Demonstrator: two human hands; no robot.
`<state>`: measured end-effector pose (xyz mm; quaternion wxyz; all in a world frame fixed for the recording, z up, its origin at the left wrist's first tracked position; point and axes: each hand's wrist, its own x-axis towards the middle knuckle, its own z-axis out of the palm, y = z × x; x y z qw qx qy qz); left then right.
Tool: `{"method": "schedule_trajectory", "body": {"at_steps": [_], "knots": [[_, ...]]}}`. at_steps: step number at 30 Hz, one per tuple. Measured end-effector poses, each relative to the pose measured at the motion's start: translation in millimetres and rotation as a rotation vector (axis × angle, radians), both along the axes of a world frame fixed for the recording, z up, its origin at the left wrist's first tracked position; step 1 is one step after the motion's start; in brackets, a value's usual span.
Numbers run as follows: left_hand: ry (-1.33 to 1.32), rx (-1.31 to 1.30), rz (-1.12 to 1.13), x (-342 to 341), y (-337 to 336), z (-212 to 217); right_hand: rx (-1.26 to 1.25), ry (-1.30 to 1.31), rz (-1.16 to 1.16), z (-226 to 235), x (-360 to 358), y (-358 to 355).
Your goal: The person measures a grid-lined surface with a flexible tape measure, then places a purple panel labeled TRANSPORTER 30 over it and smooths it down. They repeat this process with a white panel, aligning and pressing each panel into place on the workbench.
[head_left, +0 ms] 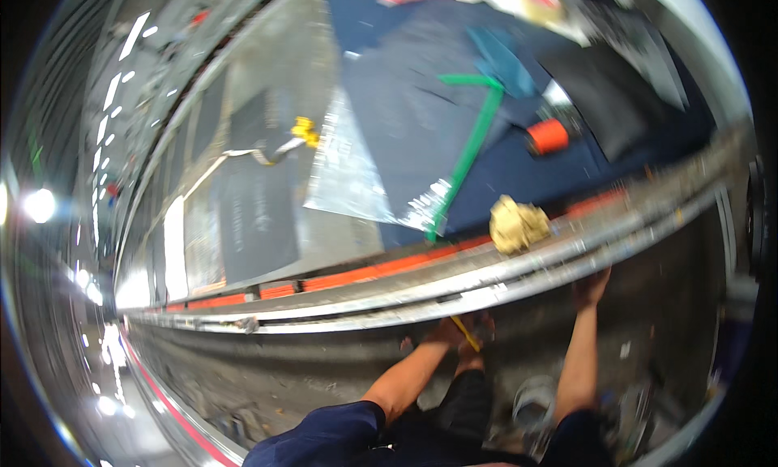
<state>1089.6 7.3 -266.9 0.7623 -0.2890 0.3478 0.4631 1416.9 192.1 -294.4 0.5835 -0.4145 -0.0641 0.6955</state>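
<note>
My left hand [445, 332] hangs just below the near edge of the long table, closed around a thin yellow stick-like thing [464, 332]; blur hides its exact kind. Against the table's metal edge rail [454, 298], farther right, rests my right hand [592, 287]; its fingertips are smeared and partly hidden. A crumpled yellowish wad [517, 225] lies on the ledge between and beyond the hands. Farther in, a green L-shaped ruler [474, 147] lies on dark blue fabric [413, 118], its long arm reaching toward me beside a clear plastic sheet [352, 171].
A yellow tape measure [305, 132] lies left of the plastic, near grey flat pieces [255, 216]. To the right are an orange-red roll [549, 136], a black sheet [604, 94] and a teal cloth [504, 60]. A pale bucket [535, 402] stands on the floor near my right arm.
</note>
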Motion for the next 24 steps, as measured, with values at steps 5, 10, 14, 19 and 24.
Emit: {"method": "schedule_trajectory", "body": {"at_steps": [5,10,14,19,24], "knots": [[-0.025,0.078,0.065,-23.0,-3.5,-31.4,-0.426,-0.528,0.295,18.0,-107.0,-81.7],[0.239,-0.226,-0.097,-71.9,-75.1,-36.3,-0.480,-0.292,0.493,10.5,-147.6,-126.6],[0.928,0.124,-1.193,-129.2,-132.5,38.8,-0.381,-0.664,0.783,36.8,-149.8,-153.8],[1.407,0.569,-1.700,-154.8,-160.4,188.5,0.529,-1.416,0.839,166.4,-175.0,-202.8],[1.518,1.027,-1.667,-163.0,-151.3,296.8,1.228,-1.213,1.158,292.6,-241.1,-255.9]]}}
